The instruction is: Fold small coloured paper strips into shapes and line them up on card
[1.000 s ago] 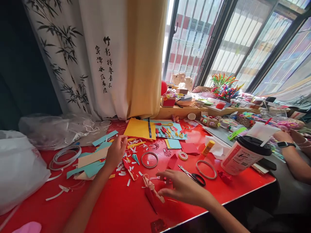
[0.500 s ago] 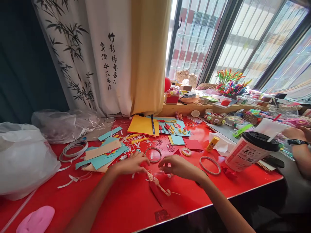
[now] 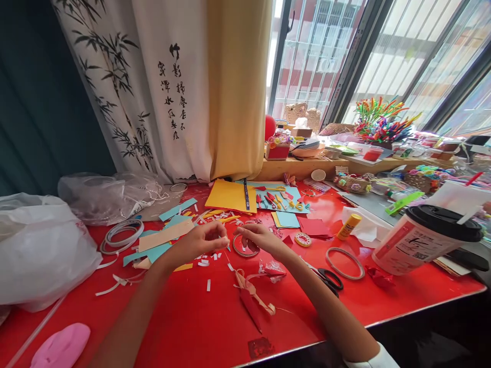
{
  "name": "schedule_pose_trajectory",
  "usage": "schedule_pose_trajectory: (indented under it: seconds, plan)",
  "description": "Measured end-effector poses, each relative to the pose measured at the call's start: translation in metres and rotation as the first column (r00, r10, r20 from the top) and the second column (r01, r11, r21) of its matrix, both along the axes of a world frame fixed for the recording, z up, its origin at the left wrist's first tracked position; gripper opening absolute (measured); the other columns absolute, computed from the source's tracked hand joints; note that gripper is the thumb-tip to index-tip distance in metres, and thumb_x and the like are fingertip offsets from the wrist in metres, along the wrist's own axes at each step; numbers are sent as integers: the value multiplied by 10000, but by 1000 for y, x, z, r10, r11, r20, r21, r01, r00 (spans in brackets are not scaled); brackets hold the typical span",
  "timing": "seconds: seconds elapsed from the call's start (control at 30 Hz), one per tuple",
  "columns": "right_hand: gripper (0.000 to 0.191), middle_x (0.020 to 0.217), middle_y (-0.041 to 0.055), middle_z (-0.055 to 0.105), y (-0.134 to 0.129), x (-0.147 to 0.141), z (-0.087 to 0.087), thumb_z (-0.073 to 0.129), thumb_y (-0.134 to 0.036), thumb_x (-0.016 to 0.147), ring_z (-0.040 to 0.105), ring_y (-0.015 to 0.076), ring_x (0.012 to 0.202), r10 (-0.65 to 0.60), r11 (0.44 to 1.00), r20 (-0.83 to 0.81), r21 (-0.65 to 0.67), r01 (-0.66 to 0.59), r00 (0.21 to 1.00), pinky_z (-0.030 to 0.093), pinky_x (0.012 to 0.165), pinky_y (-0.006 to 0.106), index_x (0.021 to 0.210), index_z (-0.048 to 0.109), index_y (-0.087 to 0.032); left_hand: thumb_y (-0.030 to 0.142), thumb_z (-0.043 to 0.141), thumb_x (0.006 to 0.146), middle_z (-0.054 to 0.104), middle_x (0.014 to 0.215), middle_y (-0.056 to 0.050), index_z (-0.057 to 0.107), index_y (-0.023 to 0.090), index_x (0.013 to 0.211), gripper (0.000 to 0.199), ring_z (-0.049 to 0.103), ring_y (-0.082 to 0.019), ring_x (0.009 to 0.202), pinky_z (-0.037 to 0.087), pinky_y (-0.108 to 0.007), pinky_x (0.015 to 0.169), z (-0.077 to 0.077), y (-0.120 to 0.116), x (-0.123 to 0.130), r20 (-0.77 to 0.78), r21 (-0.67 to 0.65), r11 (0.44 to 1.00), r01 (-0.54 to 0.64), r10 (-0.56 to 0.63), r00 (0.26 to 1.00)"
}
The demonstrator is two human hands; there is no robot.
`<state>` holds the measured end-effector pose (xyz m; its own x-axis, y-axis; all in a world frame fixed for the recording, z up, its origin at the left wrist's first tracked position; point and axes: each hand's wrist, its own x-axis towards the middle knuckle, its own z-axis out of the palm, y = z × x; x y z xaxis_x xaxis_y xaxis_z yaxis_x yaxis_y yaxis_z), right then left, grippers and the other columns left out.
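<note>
My left hand (image 3: 207, 239) is raised over the paper scraps, its thumb and fingertips pinched on a tiny piece too small to name. Close by on the right, my right hand (image 3: 261, 239) has its fingers curled together above a tape ring (image 3: 246, 246); whatever it holds, if anything, is hidden. A small gap separates the two hands. Below them on the red table lies a red and peach paper piece (image 3: 251, 301) with a pointed red end. A small clear plastic bag (image 3: 273, 270) rests beside it. Black-handled scissors (image 3: 330, 280) lie partly behind my right forearm.
Teal and peach paper strips (image 3: 164, 239) lie left of my hands, near white tape rolls (image 3: 121, 236). Yellow sheets (image 3: 230, 195) are at the back. To the right stand a glue stick (image 3: 349, 226), a tape ring (image 3: 345, 263) and a large lidded cup (image 3: 418, 243).
Both hands have moved up and away from the red and peach paper piece, which stays on the table. The fingers have drawn together, and the scissors now show. The view has shifted slightly.
</note>
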<state>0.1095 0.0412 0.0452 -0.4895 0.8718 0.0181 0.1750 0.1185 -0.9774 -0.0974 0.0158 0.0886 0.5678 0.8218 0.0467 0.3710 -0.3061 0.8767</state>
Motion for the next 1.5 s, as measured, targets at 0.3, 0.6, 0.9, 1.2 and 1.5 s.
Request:
schedule_pose_trajectory:
  seconds: [0.3, 0.6, 0.9, 1.2, 1.5]
  plan:
    - [330, 925, 33, 608, -22, -10, 15, 560, -336, 790, 574, 135, 841, 153, 941, -43, 311, -132, 987, 465, 713, 260, 1099, 519, -227, 228, 572, 752, 582, 825, -11, 469, 189, 824, 132, 559, -130, 747, 461, -266, 684, -7, -3, 20, 556, 7, 982, -188, 152, 817]
    - [288, 950, 67, 612, 2, 27, 12, 304, -251, 894, 617, 145, 782, -293, 828, 37, 510, 234, 955, 470, 711, 288, 1089, 508, -195, 392, 588, 722, 481, 1051, -41, 577, 241, 923, 252, 407, -234, 1044, 342, -373, 902, -38, -10, 37, -336, 130, 961, 243, -188, 923]
    - [246, 890, 19, 630, -7, 39, 23, 610, -264, 723, 564, 130, 766, 316, 861, 561, 169, -480, 765, 424, 635, 220, 958, 596, -192, 371, 413, 837, 552, 914, -18, 556, 194, 889, 233, 497, -159, 842, 380, -263, 731, -38, -1, 36, -391, 27, 969, 247, -217, 895]
    - [184, 852, 9, 623, -6, 40, 22, 588, -254, 744, 537, 131, 771, 437, 810, 557, 98, -579, 706, 397, 675, 234, 915, 632, -204, 403, 572, 728, 463, 1056, -37, 563, 230, 921, 259, 395, -232, 1032, 350, -327, 851, -45, -1, 33, -427, 10, 943, 333, -298, 854]
    - [135, 739, -6, 554, -7, 42, 30, 556, -285, 775, 469, 101, 670, 504, 785, 499, 75, -615, 705, 375, 609, 219, 842, 589, -172, 416, 513, 764, 520, 881, -20, 524, 194, 803, 226, 442, -196, 896, 345, -268, 717, -42, -3, 34, -449, -33, 957, 287, -271, 851]
